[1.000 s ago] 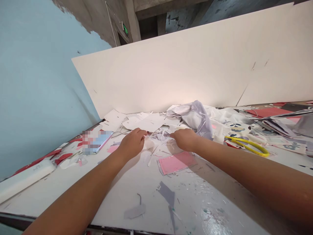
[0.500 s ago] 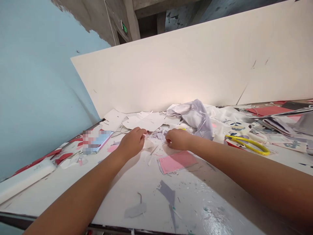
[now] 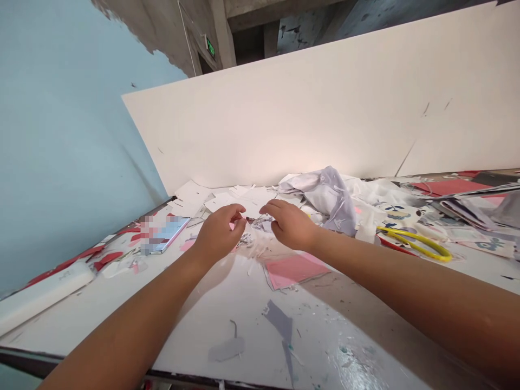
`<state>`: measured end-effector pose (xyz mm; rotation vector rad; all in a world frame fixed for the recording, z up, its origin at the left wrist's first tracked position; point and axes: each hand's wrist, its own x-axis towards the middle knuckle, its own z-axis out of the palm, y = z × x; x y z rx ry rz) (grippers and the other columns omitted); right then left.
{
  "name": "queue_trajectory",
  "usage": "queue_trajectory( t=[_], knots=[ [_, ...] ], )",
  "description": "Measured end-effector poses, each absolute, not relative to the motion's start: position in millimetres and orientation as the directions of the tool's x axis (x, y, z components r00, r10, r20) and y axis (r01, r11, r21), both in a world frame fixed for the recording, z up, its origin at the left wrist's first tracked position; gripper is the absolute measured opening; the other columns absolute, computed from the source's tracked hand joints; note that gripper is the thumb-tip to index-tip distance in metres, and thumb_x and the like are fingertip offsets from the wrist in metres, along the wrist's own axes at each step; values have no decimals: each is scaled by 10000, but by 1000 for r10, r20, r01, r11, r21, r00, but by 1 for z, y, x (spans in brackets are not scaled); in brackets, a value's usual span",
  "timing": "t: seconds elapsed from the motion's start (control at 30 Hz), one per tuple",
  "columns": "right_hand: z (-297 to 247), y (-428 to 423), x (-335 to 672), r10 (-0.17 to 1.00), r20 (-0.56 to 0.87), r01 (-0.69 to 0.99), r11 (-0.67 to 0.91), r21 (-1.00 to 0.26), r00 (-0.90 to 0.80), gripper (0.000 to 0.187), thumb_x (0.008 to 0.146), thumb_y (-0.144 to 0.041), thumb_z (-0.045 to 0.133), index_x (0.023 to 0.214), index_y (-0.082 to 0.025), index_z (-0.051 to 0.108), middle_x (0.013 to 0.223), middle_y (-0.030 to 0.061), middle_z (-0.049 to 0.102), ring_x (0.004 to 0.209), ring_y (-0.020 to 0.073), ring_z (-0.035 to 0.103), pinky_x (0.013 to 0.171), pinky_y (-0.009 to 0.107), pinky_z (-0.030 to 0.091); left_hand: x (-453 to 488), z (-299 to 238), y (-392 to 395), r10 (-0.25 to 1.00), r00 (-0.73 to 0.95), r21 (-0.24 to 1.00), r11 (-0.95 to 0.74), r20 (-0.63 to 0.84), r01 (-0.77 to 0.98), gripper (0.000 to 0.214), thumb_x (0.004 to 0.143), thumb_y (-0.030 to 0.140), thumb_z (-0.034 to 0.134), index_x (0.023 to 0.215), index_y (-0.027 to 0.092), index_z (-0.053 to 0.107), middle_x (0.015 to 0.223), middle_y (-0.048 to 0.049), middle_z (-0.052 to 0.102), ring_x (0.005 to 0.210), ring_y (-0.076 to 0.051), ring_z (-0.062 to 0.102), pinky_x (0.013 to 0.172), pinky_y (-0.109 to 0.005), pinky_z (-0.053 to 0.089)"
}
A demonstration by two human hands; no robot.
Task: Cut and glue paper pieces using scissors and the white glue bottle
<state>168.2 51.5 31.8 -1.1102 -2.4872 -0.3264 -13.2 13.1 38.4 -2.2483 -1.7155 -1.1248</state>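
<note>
On the white worktop (image 3: 195, 346), pale scraps (image 3: 262, 225) lie between the right hand (image 3: 294, 225), released, thumb and fingers parted, and the left hand (image 3: 219, 233), curled, grip indeterminable; a pink sheet (image 3: 294, 271) lies nearer the camera.

Over there on the surface (image 3: 227, 309), the phone (image 3: 174, 232) lies left, cloth (image 3: 337, 197) right, paper scraps (image 3: 251, 199) between, the board (image 3: 304, 114) behind.

From the gap between the left hand (image 3: 219, 233) and the right hand (image 3: 295, 227), there is room to slide toward six o'clock over the white table (image 3: 227, 303), but a big board (image 3: 284, 124) blocks twelve and a bunched-up cloth (image 3: 337, 205) blocks about two.
</note>
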Motion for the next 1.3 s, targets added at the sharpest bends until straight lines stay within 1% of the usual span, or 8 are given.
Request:
queue_trajectory(
  t=[0.1, 0.2, 0.4, 0.6, 0.77, 0.9, 1.13, 1.3],
  knots=[
    [33, 36, 155, 678, 515, 649, 710, -273, -524, 338, 789, -277, 402, 1113, -188, 442, 1059, 59, 543, 907, 165, 519, 700, 263, 386, -10, 41, 8, 781, 52, 396, -372, 622, 839, 207, 742, 320, 460, 903, 224, 547, 783, -1, 613, 761, -147, 571, 640, -253, 449],
    [32, 31, 147, 788, 409, 685, 609, -401, -461, 438, 728, -458, 466, 1090, -213, 437, 1048, 44, 555, 829, 166, 543, 578, 243, 377, -11, 42, 7, 775, 21, 440, -380, 631, 813, 189, 721, 314, 487, 876, 225, 546, 747, 14, 606, 720, -128, 573, 624, -233, 450],
    [32, 45, 153, 849, 346, 776, 514, -364, -400, 298, 682, -197, 455, 976, -219, 503, 924, 24, 607, 735, 154, 539, 541, 235, 329, -14, 44, 9, 772, -38, 489, -364, 635, 793, 165, 702, 324, 510, 815, 212, 556, 715, 13, 597, 676, -117, 565, 626, -233, 452],
    [36, 55, 178, 863, 322, 787, 494, -370, -390, 128, 715, -193, 444, 780, -214, 553, 765, 15, 614, 677, 149, 521, 527, 234, 315, -12, 44, 8, 773, -71, 532, -364, 630, 764, 169, 702, 332, 516, 812, 210, 557, 729, 6, 601, 684, -121, 558, 615, -236, 447],
    [30, 29, 175, 842, 386, 717, 529, -455, -377, 404, 775, -415, 422, 1126, -214, 405, 1142, 63, 511, 935, 163, 514, 672, 238, 389, -6, 44, 5, 772, -45, 526, -387, 634, 757, 149, 698, 329, 530, 786, 209, 547, 689, 15, 587, 647, -116, 542, 577, -229, 433],
    [28, 5, 151, 814, 416, 594, 581, -556, -406, 657, 655, -555, 527, 1180, -204, 345, 1167, 102, 472, 963, 217, 508, 667, 284, 404, -1, 44, 2, 765, -36, 550, -428, 643, 717, 135, 701, 309, 538, 794, 212, 541, 680, 23, 577, 639, -104, 543, 576, -218, 438],
    [40, 17, 138, 844, 373, 670, 534, -515, -386, 287, 704, -202, 415, 987, -219, 453, 1021, 48, 563, 809, 174, 540, 573, 245, 366, -6, 43, 3, 754, -64, 561, -427, 654, 709, 177, 689, 337, 565, 814, 214, 540, 704, 16, 579, 660, -110, 542, 586, -223, 445],
    [50, 30, 163, 873, 271, 719, 488, -495, -405, 153, 726, -187, 387, 796, -218, 519, 723, 4, 599, 562, 125, 500, 470, 219, 321, -10, 44, 5, 740, -64, 509, -395, 670, 765, 178, 699, 359, 555, 805, 215, 546, 713, 13, 585, 678, -120, 520, 607, -240, 430]
  ],
)
